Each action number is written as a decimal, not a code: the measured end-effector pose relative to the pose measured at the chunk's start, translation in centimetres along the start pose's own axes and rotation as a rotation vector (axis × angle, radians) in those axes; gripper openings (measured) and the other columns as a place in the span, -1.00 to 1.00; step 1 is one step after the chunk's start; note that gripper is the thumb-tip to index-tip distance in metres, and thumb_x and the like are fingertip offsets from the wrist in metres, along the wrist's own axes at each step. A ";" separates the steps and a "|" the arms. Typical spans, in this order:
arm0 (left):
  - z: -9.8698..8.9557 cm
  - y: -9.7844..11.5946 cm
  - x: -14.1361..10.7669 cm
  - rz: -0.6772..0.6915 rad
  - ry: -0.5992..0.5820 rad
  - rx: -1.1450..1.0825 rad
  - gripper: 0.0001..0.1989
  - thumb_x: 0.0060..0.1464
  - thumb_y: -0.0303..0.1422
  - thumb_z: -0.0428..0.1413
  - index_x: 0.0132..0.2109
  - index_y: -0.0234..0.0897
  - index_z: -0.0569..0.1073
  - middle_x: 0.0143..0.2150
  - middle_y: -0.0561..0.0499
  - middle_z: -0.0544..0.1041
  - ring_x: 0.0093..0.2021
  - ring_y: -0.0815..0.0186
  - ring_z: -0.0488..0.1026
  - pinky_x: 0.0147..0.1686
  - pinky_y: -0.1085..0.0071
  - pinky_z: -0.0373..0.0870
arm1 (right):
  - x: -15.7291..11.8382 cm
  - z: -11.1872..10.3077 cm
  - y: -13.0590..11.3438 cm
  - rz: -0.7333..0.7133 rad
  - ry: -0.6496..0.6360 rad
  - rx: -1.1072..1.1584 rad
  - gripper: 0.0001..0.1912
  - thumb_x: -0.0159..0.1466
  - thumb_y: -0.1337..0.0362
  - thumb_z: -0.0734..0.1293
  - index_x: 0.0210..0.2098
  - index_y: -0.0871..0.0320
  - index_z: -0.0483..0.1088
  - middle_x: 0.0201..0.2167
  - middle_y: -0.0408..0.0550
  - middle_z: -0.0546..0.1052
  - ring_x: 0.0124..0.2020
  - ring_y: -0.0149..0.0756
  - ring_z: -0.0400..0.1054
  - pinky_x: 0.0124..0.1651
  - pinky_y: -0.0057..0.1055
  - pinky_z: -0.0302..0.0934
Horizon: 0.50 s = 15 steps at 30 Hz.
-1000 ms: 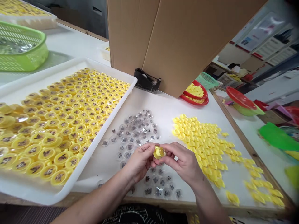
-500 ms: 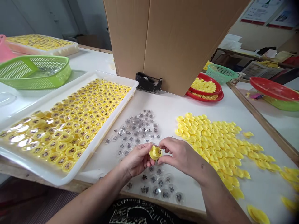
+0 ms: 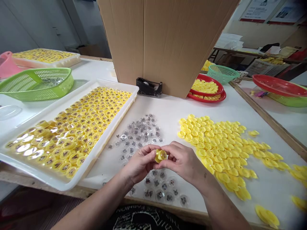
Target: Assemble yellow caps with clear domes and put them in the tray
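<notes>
Both my left hand (image 3: 139, 164) and my right hand (image 3: 182, 163) pinch a small yellow plastic cap (image 3: 161, 156) between their fingertips, with a clear dome and a dark figure showing inside it. Loose clear domes (image 3: 139, 134) holding dark figures lie spread beyond my left hand, and a smaller group of them (image 3: 160, 188) lies just below my wrists. To the right of my right hand is a large heap of yellow plastic caps (image 3: 223, 156). A white tray (image 3: 102, 140) of assembled caps stands to the left.
A cardboard box (image 3: 165, 41) stands on the white table (image 3: 172, 111), with a black tape dispenser (image 3: 149, 87) at its foot. A green basket (image 3: 38, 84) and another tray (image 3: 45, 57) are back left. Red plates (image 3: 207, 91) hold yellow caps back right, by a teal basket (image 3: 223, 74).
The view has swung and levelled, bringing more of the room in. My hands have stayed together on the yellow cap, turning it slightly, and their fingers now close further around it.
</notes>
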<state>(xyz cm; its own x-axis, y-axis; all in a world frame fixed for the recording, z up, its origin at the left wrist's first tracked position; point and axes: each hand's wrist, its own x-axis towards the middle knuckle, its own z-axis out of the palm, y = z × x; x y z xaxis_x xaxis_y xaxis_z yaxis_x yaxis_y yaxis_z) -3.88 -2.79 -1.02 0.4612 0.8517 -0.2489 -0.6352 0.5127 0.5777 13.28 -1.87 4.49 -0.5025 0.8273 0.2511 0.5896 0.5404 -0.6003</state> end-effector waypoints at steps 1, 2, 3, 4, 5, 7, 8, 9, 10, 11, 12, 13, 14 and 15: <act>0.0 -0.1 0.0 0.018 0.006 0.006 -0.76 -0.06 -0.35 0.28 -0.20 -0.31 0.51 -0.33 0.00 0.52 -0.44 0.44 0.45 -0.44 0.55 0.42 | -0.1 0.1 0.0 0.007 0.003 -0.016 -0.68 0.07 0.22 0.48 -0.19 0.13 0.45 -0.42 -0.17 0.38 -0.46 -0.41 0.27 -0.41 -0.44 0.19; 0.1 -0.3 0.0 0.035 0.015 0.010 -0.77 -0.06 -0.36 0.28 -0.20 -0.31 0.52 -0.34 0.01 0.52 -0.43 0.45 0.45 -0.43 0.55 0.42 | -0.2 0.2 -0.1 0.016 0.000 -0.037 -0.68 0.07 0.23 0.48 -0.19 0.14 0.45 -0.43 -0.17 0.37 -0.47 -0.40 0.27 -0.42 -0.44 0.19; 0.1 -0.4 0.0 0.052 0.025 0.013 -0.77 -0.06 -0.37 0.28 -0.20 -0.30 0.52 -0.33 0.01 0.52 -0.42 0.45 0.45 -0.41 0.55 0.42 | -0.3 0.2 -0.1 0.025 -0.007 -0.061 -0.69 0.07 0.24 0.47 -0.19 0.15 0.45 -0.43 -0.17 0.36 -0.47 -0.40 0.26 -0.42 -0.43 0.19; 0.1 -0.5 0.0 0.068 0.034 0.019 -0.77 -0.07 -0.38 0.29 -0.20 -0.30 0.53 -0.33 0.01 0.52 -0.41 0.45 0.45 -0.40 0.54 0.41 | -0.3 0.2 -0.2 0.032 -0.015 -0.086 -0.69 0.08 0.25 0.47 -0.19 0.16 0.45 -0.42 -0.16 0.36 -0.47 -0.39 0.26 -0.41 -0.42 0.21; 0.2 -0.6 0.0 0.082 0.042 0.027 -0.77 -0.08 -0.38 0.30 -0.21 -0.29 0.53 -0.33 0.02 0.53 -0.40 0.45 0.45 -0.39 0.54 0.41 | -0.4 0.2 -0.3 0.035 -0.024 -0.111 -0.71 0.09 0.27 0.46 -0.19 0.16 0.45 -0.42 -0.15 0.35 -0.47 -0.38 0.27 -0.40 -0.41 0.22; 0.4 -0.7 0.0 0.106 0.060 0.047 -0.75 -0.11 -0.38 0.31 -0.22 -0.29 0.54 -0.33 0.02 0.53 -0.40 0.45 0.44 -0.38 0.53 0.39 | -0.4 0.1 -0.5 0.030 -0.038 -0.163 -0.74 0.12 0.30 0.44 -0.19 0.19 0.44 -0.41 -0.13 0.34 -0.46 -0.37 0.27 -0.37 -0.39 0.26; 0.5 -0.7 0.1 0.113 0.069 0.057 -0.74 -0.13 -0.38 0.32 -0.22 -0.30 0.55 -0.34 0.01 0.53 -0.41 0.45 0.43 -0.38 0.52 0.39 | -0.5 0.0 -0.6 0.021 -0.046 -0.190 -0.77 0.15 0.31 0.42 -0.19 0.20 0.43 -0.40 -0.12 0.34 -0.45 -0.36 0.28 -0.35 -0.39 0.27; 0.6 -0.6 0.1 0.117 0.079 0.067 -0.73 -0.15 -0.38 0.33 -0.23 -0.30 0.55 -0.35 0.01 0.53 -0.41 0.45 0.43 -0.38 0.52 0.38 | -0.5 0.0 -0.6 0.008 -0.052 -0.216 -0.78 0.17 0.31 0.40 -0.18 0.22 0.43 -0.39 -0.10 0.34 -0.44 -0.35 0.29 -0.35 -0.38 0.29; 0.6 -0.5 0.1 0.119 0.088 0.075 -0.73 -0.17 -0.37 0.34 -0.23 -0.31 0.56 -0.36 0.01 0.53 -0.42 0.45 0.43 -0.38 0.51 0.38 | -0.6 0.1 -0.7 -0.007 -0.055 -0.240 -0.79 0.19 0.32 0.37 -0.17 0.23 0.42 -0.39 -0.09 0.34 -0.44 -0.34 0.30 -0.34 -0.38 0.30; 0.7 -0.3 0.1 0.118 0.096 0.082 -0.71 -0.18 -0.37 0.35 -0.23 -0.31 0.56 -0.37 0.01 0.53 -0.42 0.44 0.43 -0.37 0.49 0.38 | -0.6 0.1 -0.7 -0.026 -0.051 -0.262 -0.78 0.22 0.32 0.35 -0.14 0.25 0.41 -0.38 -0.07 0.34 -0.43 -0.34 0.31 -0.33 -0.37 0.31; 0.8 -0.2 0.1 0.115 0.099 0.088 -0.70 -0.19 -0.36 0.35 -0.23 -0.31 0.56 -0.38 0.00 0.53 -0.41 0.43 0.43 -0.37 0.48 0.38 | -0.7 0.1 -0.7 -0.051 -0.040 -0.279 -0.75 0.23 0.32 0.33 -0.09 0.26 0.39 -0.36 -0.05 0.35 -0.41 -0.33 0.32 -0.32 -0.38 0.32; 0.8 -0.1 0.1 0.111 0.099 0.093 -0.70 -0.19 -0.35 0.35 -0.22 -0.32 0.57 -0.37 -0.01 0.54 -0.41 0.42 0.43 -0.36 0.46 0.38 | -0.7 0.2 -0.7 -0.080 -0.026 -0.292 -0.71 0.25 0.32 0.31 -0.05 0.27 0.36 -0.35 -0.03 0.36 -0.39 -0.32 0.33 -0.31 -0.38 0.34; 0.9 0.0 0.1 0.108 0.096 0.098 -0.69 -0.18 -0.35 0.35 -0.22 -0.32 0.57 -0.37 -0.01 0.54 -0.41 0.41 0.44 -0.35 0.46 0.38 | -0.8 0.2 -0.7 -0.110 -0.009 -0.302 -0.69 0.26 0.31 0.30 -0.01 0.29 0.34 -0.34 -0.02 0.37 -0.38 -0.32 0.34 -0.30 -0.38 0.34; 0.9 0.1 0.2 0.106 0.089 0.103 -0.69 -0.18 -0.34 0.35 -0.22 -0.32 0.57 -0.37 -0.02 0.54 -0.40 0.41 0.44 -0.35 0.45 0.38 | -0.8 0.2 -0.7 -0.135 0.006 -0.311 -0.67 0.27 0.31 0.29 0.01 0.31 0.33 -0.33 0.00 0.37 -0.37 -0.31 0.34 -0.30 -0.39 0.35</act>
<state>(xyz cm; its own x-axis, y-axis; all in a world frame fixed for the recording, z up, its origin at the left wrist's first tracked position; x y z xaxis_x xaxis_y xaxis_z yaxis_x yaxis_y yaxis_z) -3.31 -2.69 -0.28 0.3353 0.9089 -0.2478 -0.6086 0.4098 0.6795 13.14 -2.99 4.55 -0.5862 0.7454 0.3172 0.6831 0.6654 -0.3011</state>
